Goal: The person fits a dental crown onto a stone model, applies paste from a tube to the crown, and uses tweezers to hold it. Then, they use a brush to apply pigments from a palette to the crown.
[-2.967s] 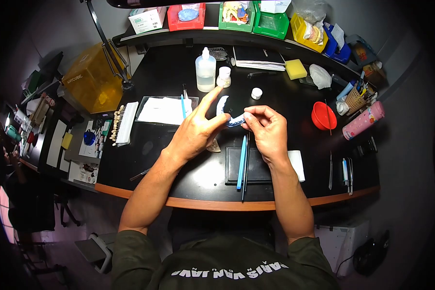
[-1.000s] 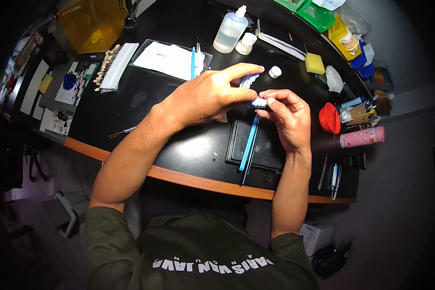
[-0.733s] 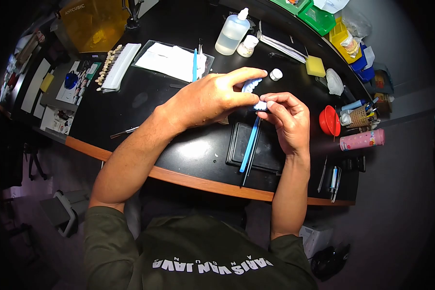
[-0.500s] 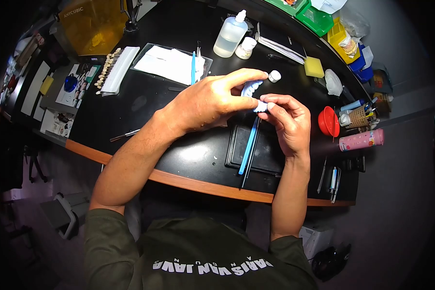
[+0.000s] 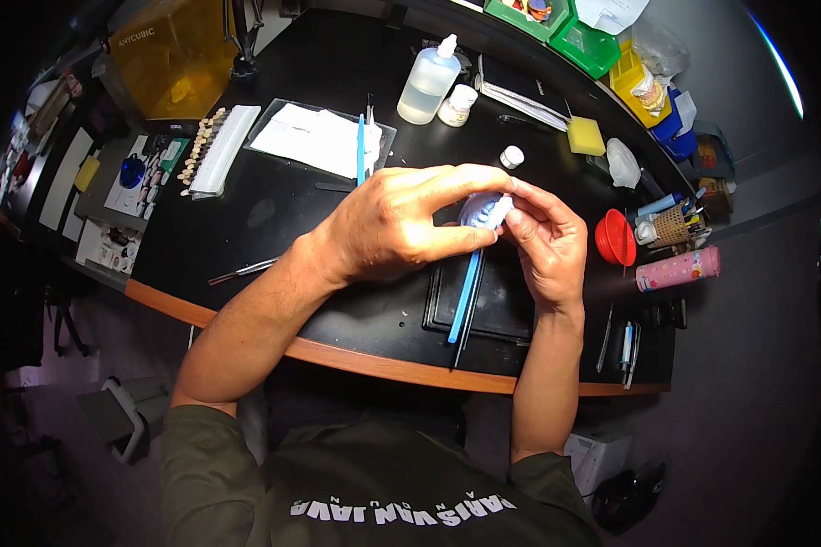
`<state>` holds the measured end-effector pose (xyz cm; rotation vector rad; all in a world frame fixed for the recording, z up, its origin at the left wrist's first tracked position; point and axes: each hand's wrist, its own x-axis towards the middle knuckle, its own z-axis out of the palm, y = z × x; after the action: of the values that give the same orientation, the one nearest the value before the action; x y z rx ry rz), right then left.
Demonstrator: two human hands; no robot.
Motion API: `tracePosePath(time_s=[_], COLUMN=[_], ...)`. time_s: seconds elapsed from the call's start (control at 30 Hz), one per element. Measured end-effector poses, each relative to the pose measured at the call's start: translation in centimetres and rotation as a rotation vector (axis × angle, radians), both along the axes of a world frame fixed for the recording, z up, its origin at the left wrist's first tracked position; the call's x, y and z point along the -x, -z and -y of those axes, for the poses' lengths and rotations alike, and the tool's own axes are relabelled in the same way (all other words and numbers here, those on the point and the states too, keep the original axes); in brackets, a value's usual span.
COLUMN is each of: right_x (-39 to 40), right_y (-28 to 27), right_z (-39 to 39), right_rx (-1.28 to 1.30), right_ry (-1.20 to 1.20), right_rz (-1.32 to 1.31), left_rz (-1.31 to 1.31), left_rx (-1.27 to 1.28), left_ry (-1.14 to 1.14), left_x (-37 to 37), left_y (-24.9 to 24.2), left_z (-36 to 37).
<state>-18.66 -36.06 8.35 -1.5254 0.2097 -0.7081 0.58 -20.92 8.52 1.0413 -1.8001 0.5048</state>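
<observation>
basically the left hand (image 5: 397,219) and right hand (image 5: 551,246) both pinch the blue dental model (image 5: 480,211) between them above the desk (image 5: 374,310), probably so it sits steady and easy to see.

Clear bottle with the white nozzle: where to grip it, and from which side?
Probably around the rounded body of the clear bottle, below its narrow white nozzle, with the grip coming from the left: it stands upright, and the small white jar crowds its right side.
</observation>
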Motion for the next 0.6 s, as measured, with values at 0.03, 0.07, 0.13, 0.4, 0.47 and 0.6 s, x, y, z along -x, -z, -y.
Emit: tracePosePath(time_s=[0.03,0.07,0.13,0.4,0.47,0.6], right_x=[0.0,-0.01,-0.05,-0.39,-0.2,-0.13], right_y=[0.06,0.1,0.19,0.09,0.23,0.18], right_z=[0.01,0.01,-0.03,-0.65,-0.36,-0.33], right_rx=[0.006,0.012,0.033,0.09,0.093,0.083], right_ry=[0.005,0.01,0.021,0.031,0.025,0.032], right_rz=[0.002,0.004,0.011,0.082,0.073,0.052], left_rz=[0.0,0.0,0.006,-0.015,-0.041,-0.06], left_rx=[0.003,0.007,0.016,0.032,0.03,0.009], left_ry=[0.001,0.002,-0.002,-0.036,-0.032,-0.022], left_x=[0.02,0.04,0.05,0.25,0.43,0.49], left_y=[0.02,0.08,0.09,0.2,0.38,0.42], left_z=[0.0,0.02,0.0,-0.05,0.06,0.12])
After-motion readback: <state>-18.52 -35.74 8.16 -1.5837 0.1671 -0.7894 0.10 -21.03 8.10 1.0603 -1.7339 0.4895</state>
